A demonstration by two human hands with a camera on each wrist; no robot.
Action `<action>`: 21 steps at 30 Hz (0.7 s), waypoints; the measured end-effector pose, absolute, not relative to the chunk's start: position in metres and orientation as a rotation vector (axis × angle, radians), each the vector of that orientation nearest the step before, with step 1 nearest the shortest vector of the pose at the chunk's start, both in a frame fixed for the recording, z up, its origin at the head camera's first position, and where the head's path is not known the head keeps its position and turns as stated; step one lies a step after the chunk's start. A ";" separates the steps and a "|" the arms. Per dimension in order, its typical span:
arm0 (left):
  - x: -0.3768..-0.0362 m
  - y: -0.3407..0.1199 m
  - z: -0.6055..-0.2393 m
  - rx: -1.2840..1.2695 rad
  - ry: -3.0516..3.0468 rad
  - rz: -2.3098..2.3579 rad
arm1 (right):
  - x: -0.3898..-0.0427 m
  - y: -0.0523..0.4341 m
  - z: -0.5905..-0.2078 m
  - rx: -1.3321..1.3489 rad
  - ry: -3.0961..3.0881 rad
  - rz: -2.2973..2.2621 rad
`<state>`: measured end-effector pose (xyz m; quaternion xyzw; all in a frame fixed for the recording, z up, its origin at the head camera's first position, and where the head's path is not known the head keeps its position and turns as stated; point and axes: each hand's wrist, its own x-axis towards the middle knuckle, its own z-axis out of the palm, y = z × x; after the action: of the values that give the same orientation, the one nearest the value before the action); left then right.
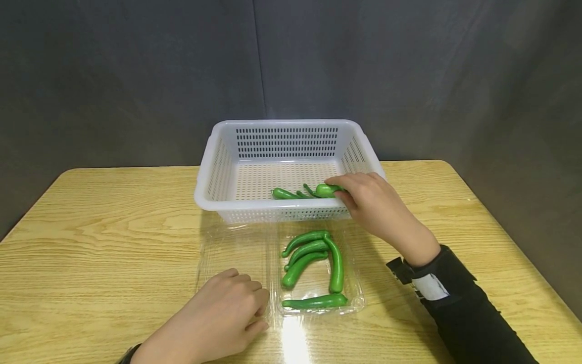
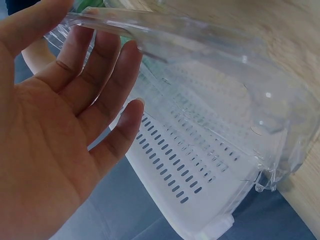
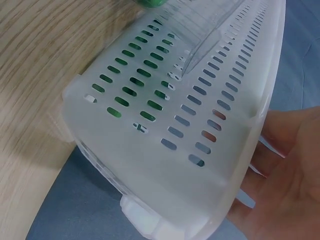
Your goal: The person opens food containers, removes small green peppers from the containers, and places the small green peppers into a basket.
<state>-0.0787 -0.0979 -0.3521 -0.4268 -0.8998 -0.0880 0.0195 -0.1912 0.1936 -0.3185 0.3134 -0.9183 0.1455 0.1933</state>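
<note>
Just then, your right hand [image 1: 373, 202] reached over the near rim of the white slotted basket [image 1: 218, 151] and its fingers were curled around a green pepper [image 1: 328, 189] just above the basket floor, near the right front corner. Another green pepper [image 1: 284, 193] lay on the basket floor just to the left of it, with a thin stem showing between the two. Your left hand [image 1: 223, 316] rested on the wooden table [image 1: 91, 242] with its fingers relaxed and only loosely bent, touching the empty lid half of the clear plastic clamshell tray [image 1: 232, 253]; from your left wrist camera those fingers [image 2: 100, 75] lay straight against the clear plastic and gripped nothing. The tray sat open just in front of the basket, touching or nearly touching its front wall. Its right half held five more green peppers [image 1: 313, 263]: three curved ones side by side, one standing lengthwise at their right, and one lying across the near edge.
</note>
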 end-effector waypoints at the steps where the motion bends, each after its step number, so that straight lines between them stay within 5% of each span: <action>1: -0.079 -0.098 -0.352 -1.323 -2.792 -0.273 | -0.191 0.194 -0.318 0.878 -2.582 0.414; 21: -0.078 -0.098 -0.351 -1.319 -2.797 -0.274 | -0.193 0.195 -0.318 0.848 -2.674 0.464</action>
<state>-0.0784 -0.0976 -0.3514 -0.4248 -0.9008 -0.0883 0.0183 -0.1926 0.1954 -0.3179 0.2950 -0.9300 0.1612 0.1485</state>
